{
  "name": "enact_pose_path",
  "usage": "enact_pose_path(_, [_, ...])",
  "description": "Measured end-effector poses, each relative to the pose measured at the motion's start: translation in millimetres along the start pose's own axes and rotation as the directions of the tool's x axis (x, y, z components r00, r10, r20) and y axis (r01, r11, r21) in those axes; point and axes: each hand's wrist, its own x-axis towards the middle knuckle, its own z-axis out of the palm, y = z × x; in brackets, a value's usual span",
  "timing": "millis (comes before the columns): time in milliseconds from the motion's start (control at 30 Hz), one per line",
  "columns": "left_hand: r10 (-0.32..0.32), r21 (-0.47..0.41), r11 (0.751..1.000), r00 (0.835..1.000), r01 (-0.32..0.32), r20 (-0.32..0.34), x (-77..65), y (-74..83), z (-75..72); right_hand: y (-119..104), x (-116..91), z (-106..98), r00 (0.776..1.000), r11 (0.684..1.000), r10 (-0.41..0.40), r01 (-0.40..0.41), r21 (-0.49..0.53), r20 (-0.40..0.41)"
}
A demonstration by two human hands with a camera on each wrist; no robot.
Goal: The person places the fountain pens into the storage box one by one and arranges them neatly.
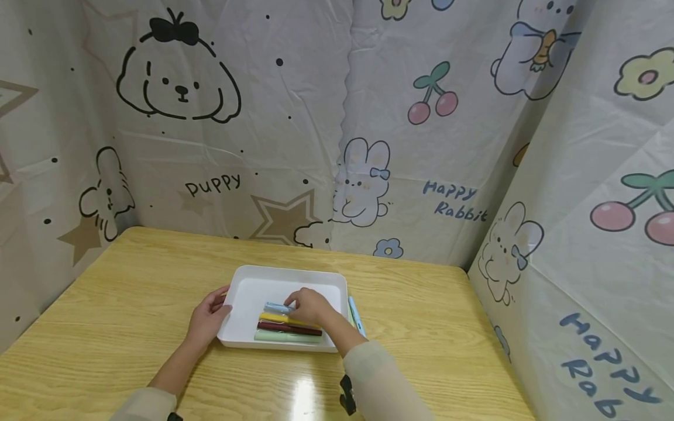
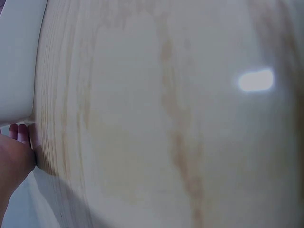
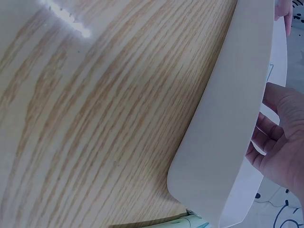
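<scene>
A white rectangular tray (image 1: 244,298) lies on the wooden table. Its left side is held by my left hand (image 1: 207,318), the thumb by the rim and the fingers along the outer wall. My right hand (image 1: 310,307) reaches over the right part of the tray and pinches a light blue pen (image 1: 275,307) at its right end. Below that pen, a yellow pen (image 1: 271,318), a dark red pen (image 1: 286,328) and a light green pen (image 1: 284,337) lie roughly parallel on the tray floor. In the right wrist view the tray wall (image 3: 221,109) hides the pens and fingertips.
Just outside the tray's right side, a blue pen (image 1: 356,316) lies on the table (image 1: 421,327), with a green one partly hidden beside it. Printed cloth (image 1: 295,117) hangs behind the table and along both sides.
</scene>
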Motion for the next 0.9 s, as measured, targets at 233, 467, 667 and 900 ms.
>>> enact_pose_path(233, [0.004,0.006,1.0,1.0,-0.004,-0.007,0.2,0.1,-0.6,0.3,1.1,0.9,1.0,1.0,-0.001,0.001,0.003,-0.006])
enact_pose_path(467, [0.004,0.007,1.0,1.0,-0.004,-0.004,0.3,-0.2,-0.4,0.3,0.2,0.4,1.0,1.0,0.007,-0.007,-0.006,-0.006])
enact_pose_path(667, [-0.001,0.007,1.0,1.0,0.001,-0.003,-0.3,0.3,0.1,2.0,1.2,1.2,1.0,1.0,0.011,-0.011,-0.003,0.001])
enact_pose_path(900, [-0.005,0.018,1.0,1.0,0.005,-0.007,0.1,0.8,0.2,1.5,3.0,1.6,1.0,1.0,0.01,-0.01,-0.025,0.0])
